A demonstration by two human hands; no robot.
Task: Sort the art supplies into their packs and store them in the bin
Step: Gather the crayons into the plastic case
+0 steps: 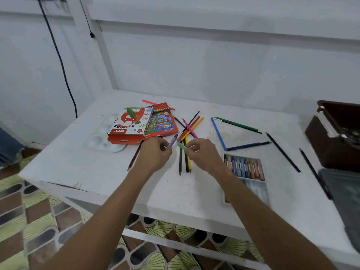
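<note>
My left hand (155, 152) pinches a purple oil pastel (173, 140) above the white table (97, 172). My right hand (202, 152) pinches a light green pastel (181, 146) right beside it. Under both hands lies a loose pile of coloured pencils (190, 129). To the right sits a clear pastel tray (244, 167) with several pastels in it. The oil pastels box (130, 126) lies open at the back left, partly over the red coloured-pencil pack (163, 123). A brown bin (335, 133) stands at the right edge.
A white paint palette (101, 139) lies under the pastel box. Blue, green and black pencils (237, 124) are scattered toward the right. A dark lid (344, 195) rests at the table's right front. A brown pencil (134, 156) lies left of my left hand.
</note>
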